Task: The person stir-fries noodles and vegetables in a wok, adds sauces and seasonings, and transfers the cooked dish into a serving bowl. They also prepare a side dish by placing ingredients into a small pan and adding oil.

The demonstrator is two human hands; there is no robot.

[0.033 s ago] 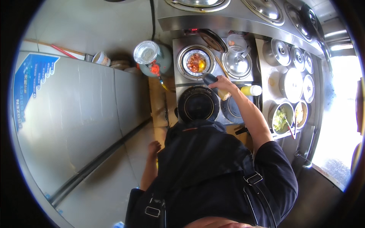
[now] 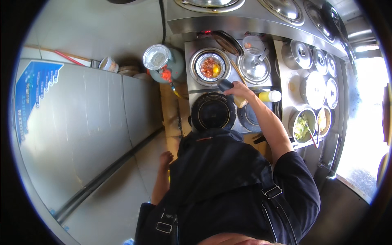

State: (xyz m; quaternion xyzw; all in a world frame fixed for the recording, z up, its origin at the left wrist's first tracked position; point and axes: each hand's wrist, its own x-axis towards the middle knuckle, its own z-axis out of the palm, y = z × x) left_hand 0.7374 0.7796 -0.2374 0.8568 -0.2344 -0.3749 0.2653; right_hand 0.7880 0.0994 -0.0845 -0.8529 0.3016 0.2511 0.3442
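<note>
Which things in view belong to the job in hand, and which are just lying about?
Apparently in the job:
- right hand
- dark object it holds, kind unclear
- foil bowl of food

Apparently lying about:
- yellow bottle with white cap
- red stick

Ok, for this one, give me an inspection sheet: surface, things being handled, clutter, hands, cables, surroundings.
Surface: steel cooktop, largely covered.
Things at work: dark object in the right hand, kind unclear; foil bowl holding reddish food and a yolk.
Clutter: yellow bottle with white cap, black round cookware.
Hands: right hand has its fingers around the dark object; left hand hangs low, grasp unclear.
Cables: black cable or hose along the wall.
Surroundings: steel cabinet left, lidded pots right.
</note>
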